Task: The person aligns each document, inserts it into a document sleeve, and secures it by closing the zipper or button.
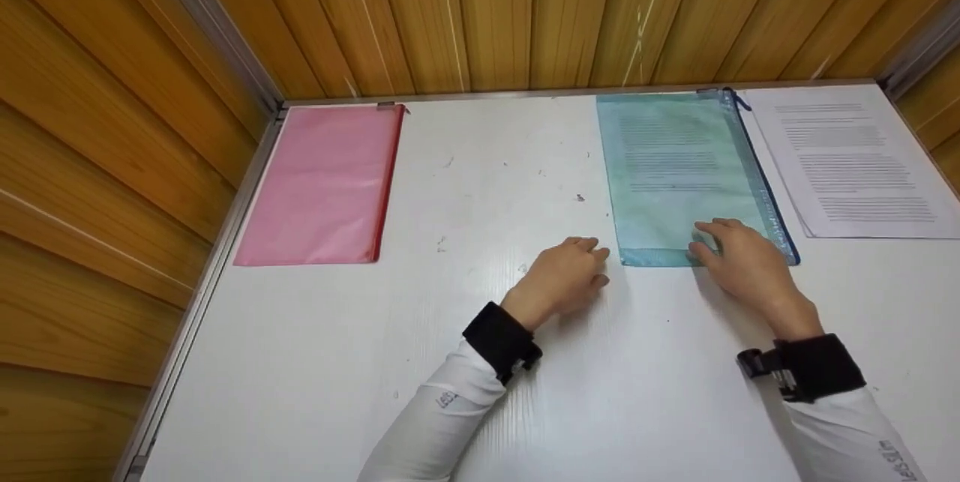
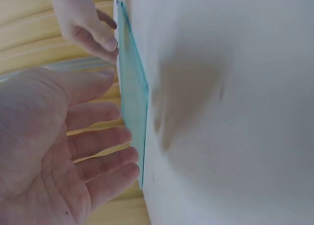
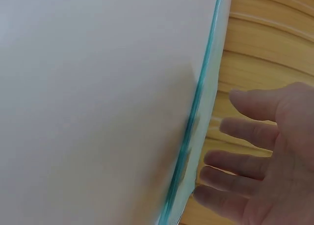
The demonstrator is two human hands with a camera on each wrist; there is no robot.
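Note:
A translucent teal zip folder lies flat on the table, with a printed sheet showing through it and a dark blue zipper along its right side. Over its lower right part hovers my right hand, fingers loosely bent and nothing in them. In the right wrist view, that hand has its fingers spread near the folder's edge; whether the lowest fingertip touches is hard to tell. My left hand is just left of the folder's lower left corner. The left wrist view shows this hand with extended fingers and an unoccupied palm.
A pink zip folder with a red zipper lies at the far left of the white table. Printed sheets lie right of the teal folder. Wooden panel walls rise behind and on the left.

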